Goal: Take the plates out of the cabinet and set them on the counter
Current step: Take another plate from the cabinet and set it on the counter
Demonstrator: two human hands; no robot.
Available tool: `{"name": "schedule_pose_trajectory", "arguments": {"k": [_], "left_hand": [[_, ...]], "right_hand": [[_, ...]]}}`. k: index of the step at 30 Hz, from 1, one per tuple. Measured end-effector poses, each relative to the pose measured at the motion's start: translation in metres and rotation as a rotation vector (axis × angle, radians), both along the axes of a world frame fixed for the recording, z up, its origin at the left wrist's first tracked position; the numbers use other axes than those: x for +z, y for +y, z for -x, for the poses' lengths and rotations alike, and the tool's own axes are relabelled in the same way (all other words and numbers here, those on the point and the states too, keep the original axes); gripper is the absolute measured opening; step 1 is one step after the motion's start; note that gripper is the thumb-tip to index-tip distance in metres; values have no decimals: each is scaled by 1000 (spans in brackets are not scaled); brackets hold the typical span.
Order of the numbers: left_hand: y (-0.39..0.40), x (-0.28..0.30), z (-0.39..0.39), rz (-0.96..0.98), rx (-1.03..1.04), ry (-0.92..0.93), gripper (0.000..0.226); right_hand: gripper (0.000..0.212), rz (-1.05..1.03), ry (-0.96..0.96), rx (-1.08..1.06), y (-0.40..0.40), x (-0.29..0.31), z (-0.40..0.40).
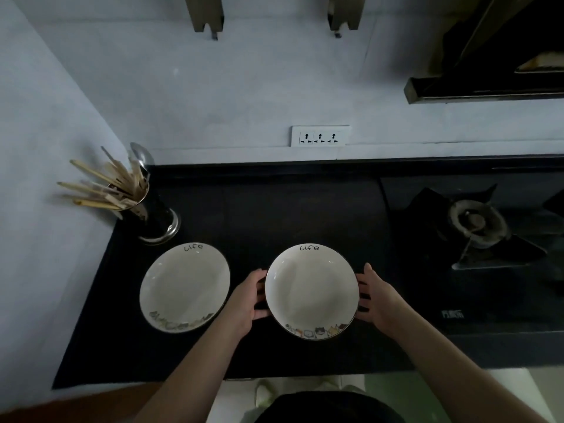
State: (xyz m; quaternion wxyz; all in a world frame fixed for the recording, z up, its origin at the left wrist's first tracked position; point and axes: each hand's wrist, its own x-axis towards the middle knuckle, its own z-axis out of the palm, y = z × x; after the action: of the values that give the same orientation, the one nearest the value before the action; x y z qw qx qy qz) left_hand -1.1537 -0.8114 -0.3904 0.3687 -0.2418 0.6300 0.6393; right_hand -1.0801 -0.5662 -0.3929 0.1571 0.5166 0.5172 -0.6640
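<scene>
Over the black counter [274,209], the left hand [244,300] grips the plate [311,291] at its nine o'clock edge, the right hand [378,297] at three o'clock, fingers curled beneath the rim. A second plate [183,288] rests well to its nine o'clock.

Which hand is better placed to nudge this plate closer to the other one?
Right. The right hand sits on the held plate's far side from the second plate, so it can push; the left hand is between them.
</scene>
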Motion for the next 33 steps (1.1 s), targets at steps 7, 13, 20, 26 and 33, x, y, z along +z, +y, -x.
{"name": "schedule_pose_trajectory", "arguments": {"k": [7,13,20,26,33], "left_hand": [[25,-10,16,55,39,-7,25],[39,-16,23,62,46,-36,31],[50,-17,28,117,44,-60,39],[59,-19,23,128,-9,-54,43],[73,-10,24,137,-59,-66,48]], "right_hand": [[64,-17,8,21,21,-5,26],[63,-22,-5,16,33,-10,34],[60,-27,-24,24,44,-13,36],[58,-60,-47,54,52,-8,32],[55,-104,-52,49,61,-3,25]]}}
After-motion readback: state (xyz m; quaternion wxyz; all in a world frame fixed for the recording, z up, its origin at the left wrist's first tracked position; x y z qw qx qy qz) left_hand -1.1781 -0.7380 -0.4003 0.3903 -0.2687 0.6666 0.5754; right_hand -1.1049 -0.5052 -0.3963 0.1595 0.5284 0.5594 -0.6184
